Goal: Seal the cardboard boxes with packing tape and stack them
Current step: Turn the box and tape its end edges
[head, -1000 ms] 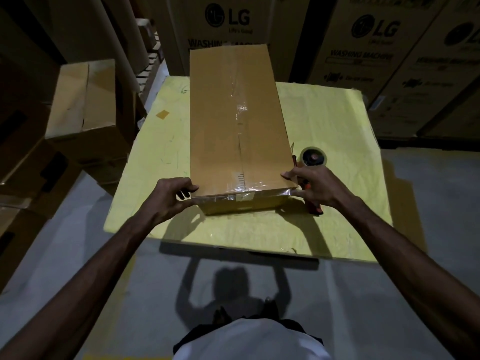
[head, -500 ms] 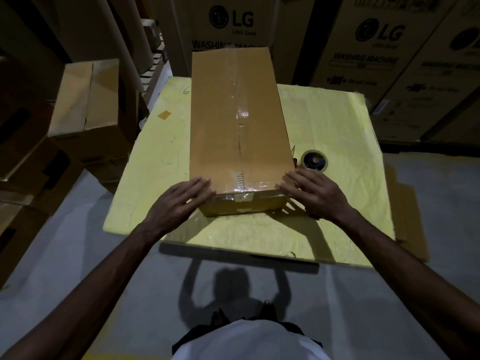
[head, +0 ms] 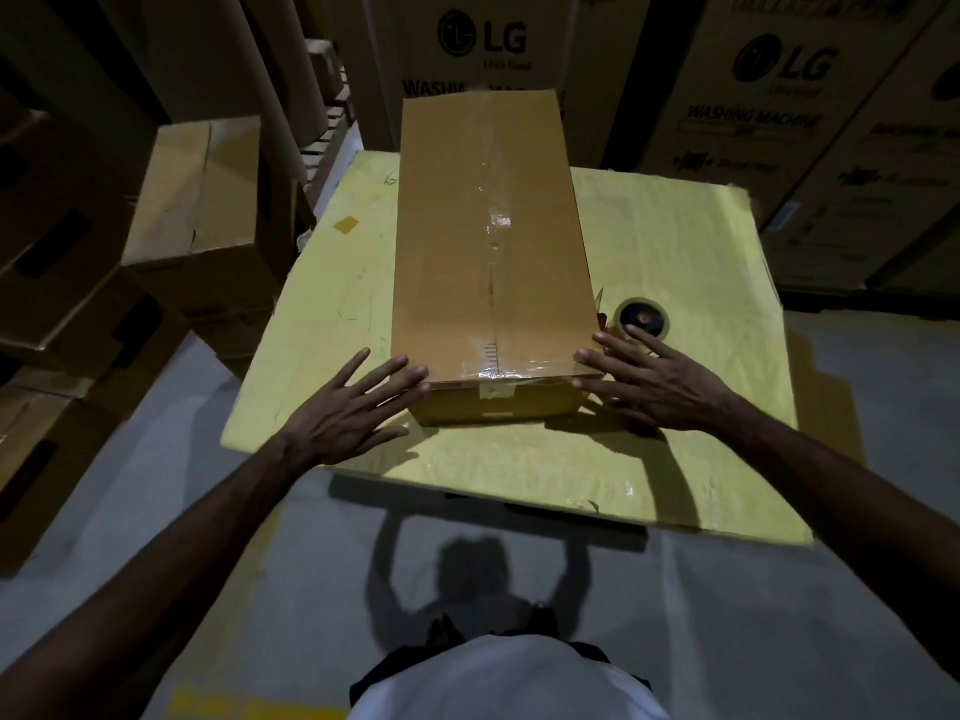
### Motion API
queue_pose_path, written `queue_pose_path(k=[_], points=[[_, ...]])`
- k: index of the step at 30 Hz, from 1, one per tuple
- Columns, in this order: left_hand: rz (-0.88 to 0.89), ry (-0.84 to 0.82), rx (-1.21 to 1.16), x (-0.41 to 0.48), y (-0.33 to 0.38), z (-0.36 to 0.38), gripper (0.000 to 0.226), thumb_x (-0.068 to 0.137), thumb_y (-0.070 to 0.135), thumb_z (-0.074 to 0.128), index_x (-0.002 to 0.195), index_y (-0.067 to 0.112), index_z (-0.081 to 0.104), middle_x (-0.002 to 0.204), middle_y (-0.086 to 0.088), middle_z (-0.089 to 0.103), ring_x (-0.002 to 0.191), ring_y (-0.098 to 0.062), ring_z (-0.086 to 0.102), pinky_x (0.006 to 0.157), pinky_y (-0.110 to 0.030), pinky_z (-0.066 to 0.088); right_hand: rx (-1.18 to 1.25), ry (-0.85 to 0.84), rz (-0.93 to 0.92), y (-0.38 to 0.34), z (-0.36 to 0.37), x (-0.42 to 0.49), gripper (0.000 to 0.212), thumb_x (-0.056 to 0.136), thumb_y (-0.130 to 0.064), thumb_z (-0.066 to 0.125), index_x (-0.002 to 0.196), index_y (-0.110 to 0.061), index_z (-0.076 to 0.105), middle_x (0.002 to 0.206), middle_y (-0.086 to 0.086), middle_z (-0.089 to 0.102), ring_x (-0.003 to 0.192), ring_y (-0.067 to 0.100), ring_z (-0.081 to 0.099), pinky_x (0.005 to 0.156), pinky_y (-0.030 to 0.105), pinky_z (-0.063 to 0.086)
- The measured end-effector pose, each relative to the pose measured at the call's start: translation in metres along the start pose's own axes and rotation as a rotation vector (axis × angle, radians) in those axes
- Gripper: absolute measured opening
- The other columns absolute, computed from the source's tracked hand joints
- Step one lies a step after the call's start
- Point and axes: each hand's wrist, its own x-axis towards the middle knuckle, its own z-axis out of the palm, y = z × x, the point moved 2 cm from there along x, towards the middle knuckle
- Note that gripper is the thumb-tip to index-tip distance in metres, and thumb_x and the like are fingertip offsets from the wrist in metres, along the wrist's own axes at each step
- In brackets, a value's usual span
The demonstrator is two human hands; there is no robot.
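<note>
Fingers [head: 387, 376] on both your hands lie straight and spread, holding nothing: left hand [head: 343, 418] at the near-left corner of the box [head: 488, 241], right hand [head: 654, 381] at the near-right. On the table [head: 685, 241] the box runs lengthwise toward the far edge; a flat-handed shove could send it over. The roll [head: 642, 317] lies beside your right fingertips and could get knocked. Wrinkled tape [head: 501, 374] at the near edge may lift.

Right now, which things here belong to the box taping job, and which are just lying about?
Job: long brown cardboard box, round packing tape roll, yellow-covered table, left hand, right hand.
Lying about: printed LG washing-machine cartons, tall brown cardboard tubes.
</note>
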Motion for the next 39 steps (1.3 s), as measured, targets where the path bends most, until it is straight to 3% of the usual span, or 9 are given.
queue_pose_path(k=[4, 6, 8, 15, 20, 24, 30, 35, 39], points=[[-0.115, 0.242, -0.213, 0.015, 0.021, -0.015, 0.044, 0.109, 0.034, 0.050, 0.144, 0.011, 0.060, 0.154, -0.012, 0.053, 0.140, -0.030, 0.053, 0.114, -0.050, 0.040, 0.159, 0.295, 0.173, -0.016, -0.025, 0.014, 0.058, 0.105, -0.052, 0.044, 0.154, -0.020, 0.041, 0.160, 0.018, 0.039, 0.147, 0.038, 0.039, 0.119, 0.059, 0.030], [-0.202, 0.329, -0.316, 0.038, 0.039, -0.025, 0.033, 0.108, 0.029, 0.053, 0.127, 0.010, 0.073, 0.134, -0.011, 0.069, 0.118, -0.030, 0.067, 0.098, -0.044, 0.049, 0.344, 0.440, 0.359, -0.030, -0.043, 0.043, 0.049, 0.104, -0.045, 0.054, 0.141, -0.013, 0.057, 0.135, 0.019, 0.063, 0.121, 0.033, 0.062, 0.098, 0.053, 0.051], [-0.266, 0.285, -0.414, 0.067, 0.057, -0.034, 0.031, 0.106, 0.031, 0.055, 0.119, 0.012, 0.076, 0.123, -0.011, 0.073, 0.104, -0.029, 0.066, 0.085, -0.040, 0.051, 0.487, 0.390, 0.434, -0.048, -0.058, 0.080, 0.039, 0.102, -0.042, 0.056, 0.125, -0.014, 0.069, 0.113, 0.012, 0.071, 0.097, 0.025, 0.066, 0.080, 0.046, 0.056], [-0.408, 0.068, -0.626, 0.110, 0.053, -0.051, 0.017, 0.093, 0.023, 0.074, 0.104, 0.011, 0.077, 0.105, -0.008, 0.067, 0.090, -0.021, 0.061, 0.071, -0.033, 0.052, 0.541, 0.288, 0.445, -0.065, -0.054, 0.115, 0.019, 0.092, -0.037, 0.072, 0.097, -0.019, 0.074, 0.100, 0.001, 0.067, 0.086, 0.020, 0.058, 0.070, 0.037, 0.048], [-0.366, -0.052, -0.631, 0.125, 0.041, -0.060, 0.017, 0.093, 0.025, 0.075, 0.105, 0.012, 0.074, 0.101, -0.002, 0.063, 0.078, -0.015, 0.058, 0.067, -0.034, 0.055, 0.440, 0.235, 0.343, -0.057, -0.055, 0.122, 0.024, 0.093, -0.042, 0.070, 0.100, -0.019, 0.069, 0.099, 0.004, 0.064, 0.078, 0.021, 0.058, 0.061, 0.034, 0.047], [-0.377, -0.130, -0.731, 0.135, 0.034, -0.065, 0.015, 0.087, 0.021, 0.081, 0.098, 0.018, 0.071, 0.088, 0.009, 0.059, 0.076, -0.011, 0.057, 0.064, -0.024, 0.043, 0.547, 0.127, 0.403, -0.051, -0.063, 0.129, 0.031, 0.086, -0.046, 0.076, 0.105, -0.024, 0.063, 0.093, -0.002, 0.059, 0.077, 0.021, 0.058, 0.059, 0.033, 0.045], [-0.497, -0.142, -0.778, 0.125, 0.023, -0.060, 0.027, 0.083, 0.034, 0.084, 0.090, 0.028, 0.059, 0.077, 0.011, 0.061, 0.068, -0.009, 0.056, 0.058, -0.031, 0.045, 0.688, 0.024, 0.555, -0.034, -0.068, 0.119, 0.026, 0.080, -0.048, 0.082, 0.092, -0.035, 0.063, 0.083, -0.019, 0.058, 0.079, 0.007, 0.058, 0.060, 0.028, 0.041], [-0.594, -0.155, -0.630, 0.087, -0.006, -0.059, 0.041, 0.079, 0.050, 0.085, 0.079, 0.027, 0.051, 0.069, 0.011, 0.059, 0.063, -0.009, 0.053, 0.055, -0.032, 0.043, 0.724, 0.093, 0.679, -0.017, -0.059, 0.075, 0.029, 0.075, -0.051, 0.086, 0.093, -0.037, 0.067, 0.076, -0.024, 0.061, 0.072, -0.007, 0.057, 0.056, 0.017, 0.031], [-0.660, -0.205, -0.807, 0.056, -0.028, -0.051, 0.044, 0.074, 0.037, 0.093, 0.075, 0.023, 0.051, 0.064, 0.002, 0.057, 0.057, -0.013, 0.045, 0.053, -0.033, 0.038, 0.782, 0.130, 0.681, -0.009, -0.053, 0.047, 0.030, 0.076, -0.044, 0.086, 0.100, -0.035, 0.071, 0.083, -0.027, 0.056, 0.077, -0.007, 0.053, 0.058, 0.021, 0.036]])
